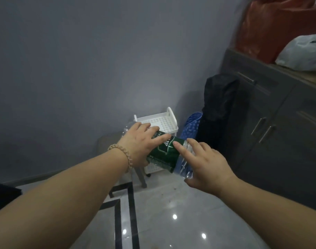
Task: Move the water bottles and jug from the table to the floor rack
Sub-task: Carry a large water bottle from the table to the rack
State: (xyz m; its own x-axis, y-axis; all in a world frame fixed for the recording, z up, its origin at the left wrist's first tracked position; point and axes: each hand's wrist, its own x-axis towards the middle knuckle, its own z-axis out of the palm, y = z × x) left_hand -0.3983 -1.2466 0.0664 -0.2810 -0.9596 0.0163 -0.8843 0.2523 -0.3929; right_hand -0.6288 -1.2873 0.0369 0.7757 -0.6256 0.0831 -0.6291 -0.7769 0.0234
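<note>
A clear water bottle [167,153] with a dark green label lies tilted in the air between both hands, its neck end pointing up-left. My left hand [139,144], with a bead bracelet on the wrist, wraps over its upper part. My right hand [205,166] holds its lower clear end, index finger stretched along the label. Behind and below the bottle stands the white perforated floor rack [164,122] against the grey wall; its top tray shows nothing in it. The rack's lower tiers are mostly hidden by the bottle and hands.
A blue studded mat [191,126] and a black bag [220,108] lean to the right of the rack. A grey cabinet [279,123] with red and white bags on top fills the right side. Glossy tiled floor [171,212] lies below.
</note>
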